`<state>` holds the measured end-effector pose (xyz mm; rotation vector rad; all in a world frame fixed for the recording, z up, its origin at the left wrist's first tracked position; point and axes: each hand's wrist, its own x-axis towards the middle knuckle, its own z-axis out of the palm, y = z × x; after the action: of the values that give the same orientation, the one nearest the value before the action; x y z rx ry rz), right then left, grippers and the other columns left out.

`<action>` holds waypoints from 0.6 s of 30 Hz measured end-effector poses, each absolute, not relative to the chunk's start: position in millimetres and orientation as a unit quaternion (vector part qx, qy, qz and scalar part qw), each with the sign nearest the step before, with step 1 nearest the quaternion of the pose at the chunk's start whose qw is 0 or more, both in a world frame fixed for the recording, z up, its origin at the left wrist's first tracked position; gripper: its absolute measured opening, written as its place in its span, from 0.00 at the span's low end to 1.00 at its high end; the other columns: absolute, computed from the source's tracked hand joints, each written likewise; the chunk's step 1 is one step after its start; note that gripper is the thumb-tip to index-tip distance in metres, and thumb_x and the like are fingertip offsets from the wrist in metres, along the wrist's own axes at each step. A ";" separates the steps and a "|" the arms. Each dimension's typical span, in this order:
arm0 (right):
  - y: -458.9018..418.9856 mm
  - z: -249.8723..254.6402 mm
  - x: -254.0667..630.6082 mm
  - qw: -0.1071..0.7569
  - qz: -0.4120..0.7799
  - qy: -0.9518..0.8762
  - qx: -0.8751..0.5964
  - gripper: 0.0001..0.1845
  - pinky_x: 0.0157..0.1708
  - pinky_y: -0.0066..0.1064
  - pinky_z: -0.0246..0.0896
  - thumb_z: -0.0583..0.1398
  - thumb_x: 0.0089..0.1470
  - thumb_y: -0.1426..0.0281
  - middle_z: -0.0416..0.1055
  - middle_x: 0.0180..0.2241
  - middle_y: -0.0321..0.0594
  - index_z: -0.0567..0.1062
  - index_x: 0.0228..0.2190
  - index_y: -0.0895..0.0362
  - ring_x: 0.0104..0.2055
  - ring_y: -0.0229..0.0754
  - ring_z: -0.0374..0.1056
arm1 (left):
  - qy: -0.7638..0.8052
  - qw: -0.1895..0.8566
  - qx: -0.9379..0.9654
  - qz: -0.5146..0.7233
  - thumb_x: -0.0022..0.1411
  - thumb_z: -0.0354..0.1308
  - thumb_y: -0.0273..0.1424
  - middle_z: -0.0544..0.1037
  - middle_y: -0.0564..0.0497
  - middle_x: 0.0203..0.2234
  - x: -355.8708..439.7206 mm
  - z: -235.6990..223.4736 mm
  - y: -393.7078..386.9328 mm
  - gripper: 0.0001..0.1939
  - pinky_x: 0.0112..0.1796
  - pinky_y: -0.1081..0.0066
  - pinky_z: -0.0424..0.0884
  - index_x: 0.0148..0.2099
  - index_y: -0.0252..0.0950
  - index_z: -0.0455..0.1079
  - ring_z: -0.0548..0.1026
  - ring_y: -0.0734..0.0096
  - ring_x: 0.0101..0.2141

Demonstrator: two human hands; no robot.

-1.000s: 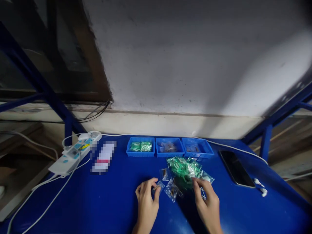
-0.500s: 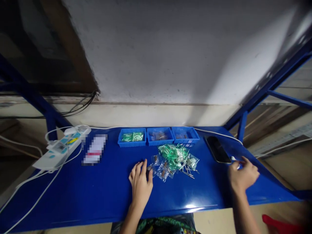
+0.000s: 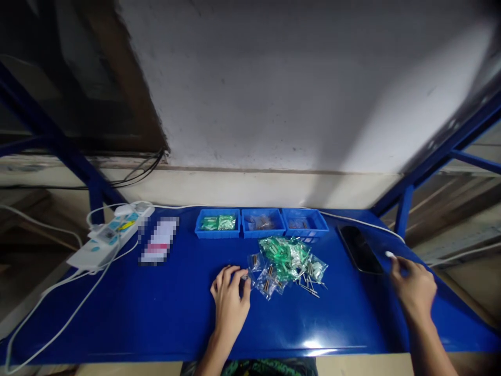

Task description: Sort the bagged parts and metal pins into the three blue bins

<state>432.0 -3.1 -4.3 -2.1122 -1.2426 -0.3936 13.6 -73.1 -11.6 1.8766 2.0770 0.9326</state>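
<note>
My left hand (image 3: 230,298) rests on the table with curled fingers, its thumb and forefinger closed on the edge of a small clear plastic bag (image 3: 250,280). Beside it lie more clear bags (image 3: 267,282) holding brown pin-like pieces, a heap of green packets (image 3: 284,253) and several loose metal pins (image 3: 310,286). At the right, my right hand (image 3: 414,284) has its fingertips pinched at a small white piece (image 3: 390,255) that looks like an earbud. The fingers partly hide it.
Three blue bins stand in a row at the back: a left bin (image 3: 217,234) with green packets, a middle bin (image 3: 263,232) and a right bin (image 3: 305,230) with small pieces. A black phone (image 3: 360,249) lies at right; a white power strip (image 3: 113,235) with cables at left.
My right hand has moved right, away from the phone, with the white piece at its fingertips. My left hand stays by the clear bags. The whole view has shifted slightly.
</note>
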 end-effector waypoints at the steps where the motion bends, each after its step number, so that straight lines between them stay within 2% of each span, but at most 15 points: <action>1: -8.3 5.8 409.2 0.362 -0.134 -0.455 -0.802 0.27 0.35 0.44 0.61 0.49 0.51 0.55 0.73 0.31 0.55 0.77 0.35 0.63 0.34 0.55 0.67 | 0.698 0.095 0.631 0.324 0.62 0.49 0.34 0.72 0.48 0.45 15.2 -10.3 -74.1 0.11 0.48 0.54 0.58 0.42 0.44 0.72 0.63 0.56 0.51; 4: -32.5 28.4 318.1 0.478 0.042 -0.509 -0.715 0.24 0.37 0.41 0.64 0.56 0.49 0.54 0.75 0.36 0.51 0.76 0.39 0.60 0.36 0.51 0.70 | 0.665 0.101 0.640 0.371 0.62 0.49 0.32 0.72 0.47 0.44 26.5 1.7 -78.0 0.11 0.49 0.55 0.58 0.44 0.43 0.71 0.63 0.57 0.51; 6: -50.8 34.0 252.5 0.483 0.217 -0.589 -0.610 0.22 0.38 0.39 0.66 0.57 0.52 0.58 0.75 0.40 0.47 0.74 0.44 0.57 0.39 0.49 0.70 | 0.622 0.121 0.657 0.407 0.62 0.51 0.32 0.72 0.47 0.44 36.9 15.6 -80.0 0.11 0.50 0.57 0.59 0.47 0.42 0.69 0.64 0.59 0.50; 8: -65.6 34.0 199.0 0.472 0.318 -0.628 -0.531 0.17 0.40 0.37 0.66 0.56 0.55 0.62 0.75 0.40 0.46 0.76 0.42 0.56 0.39 0.46 0.70 | 0.587 0.151 0.664 0.438 0.62 0.51 0.31 0.73 0.47 0.42 44.6 30.3 -80.7 0.11 0.49 0.60 0.61 0.47 0.41 0.68 0.66 0.60 0.49; 13: -74.7 35.3 147.5 0.479 0.427 -0.604 -0.473 0.14 0.39 0.33 0.67 0.56 0.55 0.64 0.74 0.39 0.44 0.74 0.42 0.56 0.36 0.43 0.71 | 0.564 0.269 0.605 0.494 0.62 0.52 0.32 0.75 0.48 0.35 39.8 48.4 -80.9 0.06 0.42 0.66 0.67 0.37 0.38 0.69 0.71 0.65 0.40; 18: -80.3 57.0 169.5 0.505 0.444 -0.588 -0.450 0.11 0.34 0.29 0.67 0.58 0.55 0.64 0.73 0.35 0.42 0.73 0.38 0.56 0.34 0.40 0.70 | 0.548 0.371 0.539 0.521 0.61 0.54 0.36 0.74 0.49 0.38 30.3 42.7 -86.9 0.09 0.44 0.68 0.67 0.42 0.37 0.67 0.72 0.66 0.42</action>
<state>169.5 -80.3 57.0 -1.0853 -1.4181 1.0727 30.3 -86.9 42.7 1.3819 1.4055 1.3352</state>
